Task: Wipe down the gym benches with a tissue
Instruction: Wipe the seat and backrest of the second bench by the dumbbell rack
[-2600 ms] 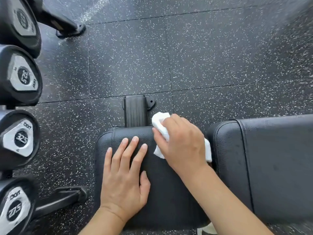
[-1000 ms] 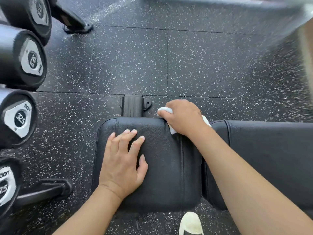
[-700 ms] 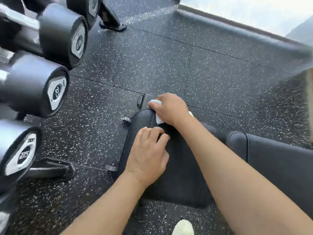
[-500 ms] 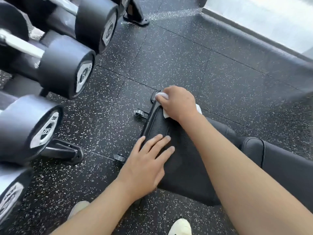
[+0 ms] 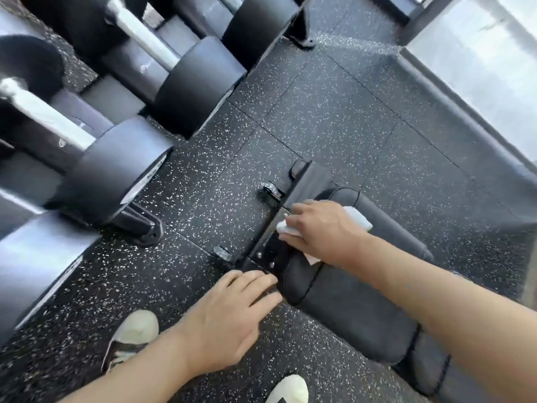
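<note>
Right hand: my right hand [image 5: 322,232] lay palm down on the white tissue [image 5: 356,221], fingers curled over it, pressing it against the end of the bench pad [image 5: 357,309].
Tissue: it was bunched under that hand, one end poking out past the fingertips, the other past the knuckles; a corner showed below the palm.
Left hand: my left hand [image 5: 229,318] was released, fingers straight and together, fingertips just beside the near corner of the pad; I could not tell whether they touched it.
Bench frame: a black metal bracket [image 5: 268,254] sat just ahead of the right hand's fingertips.
Dumbbells: racked dumbbells [image 5: 116,167] stood well off beyond the left hand.
Shoes: two pale shoes [image 5: 132,335] stood on the speckled floor [image 5: 334,117] under my left forearm.
</note>
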Demonstrator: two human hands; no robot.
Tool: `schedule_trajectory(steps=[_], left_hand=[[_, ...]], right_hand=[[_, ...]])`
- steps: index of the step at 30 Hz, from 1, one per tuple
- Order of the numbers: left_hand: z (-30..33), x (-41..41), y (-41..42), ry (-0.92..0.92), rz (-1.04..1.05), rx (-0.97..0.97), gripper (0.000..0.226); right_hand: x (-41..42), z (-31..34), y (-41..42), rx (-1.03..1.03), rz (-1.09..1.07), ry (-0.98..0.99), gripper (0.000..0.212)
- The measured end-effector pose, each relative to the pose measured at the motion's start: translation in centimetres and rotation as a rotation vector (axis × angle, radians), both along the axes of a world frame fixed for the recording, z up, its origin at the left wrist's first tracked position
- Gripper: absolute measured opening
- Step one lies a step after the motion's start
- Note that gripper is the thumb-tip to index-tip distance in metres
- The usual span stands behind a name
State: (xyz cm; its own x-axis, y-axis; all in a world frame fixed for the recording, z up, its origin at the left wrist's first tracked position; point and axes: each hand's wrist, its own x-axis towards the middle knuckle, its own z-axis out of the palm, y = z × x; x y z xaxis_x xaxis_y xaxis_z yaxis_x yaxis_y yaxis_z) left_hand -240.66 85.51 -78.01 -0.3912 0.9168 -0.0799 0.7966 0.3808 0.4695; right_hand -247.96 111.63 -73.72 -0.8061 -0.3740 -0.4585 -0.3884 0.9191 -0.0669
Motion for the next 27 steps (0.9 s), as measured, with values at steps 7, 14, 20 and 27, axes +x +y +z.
schedule_trajectory(steps=[7, 14, 20, 27], left_hand=[[-0.8, -1.3, -0.9, -0.054, 0.113, -0.03, 0.051], [0.6, -3.4, 0.3, -0.083, 0.214, -0.009, 0.036], [1.9, -3.8, 5.2, -0.09, 0.179, 0.081, 0.038], [2.1, -5.5, 13.3, -0.038, 0.147, 0.101, 0.041]], right_hand=[[-4.8, -1.4, 2.4, 0.209, -0.29, 0.125, 0.042], [5.1, -0.6, -2.8, -0.168, 0.036, 0.156, 0.036], [8.9, -1.1, 7.6, -0.145, -0.131, 0.482, 0.029], [8.7, -3.4, 11.1, -0.06, -0.989, 0.729, 0.036]])
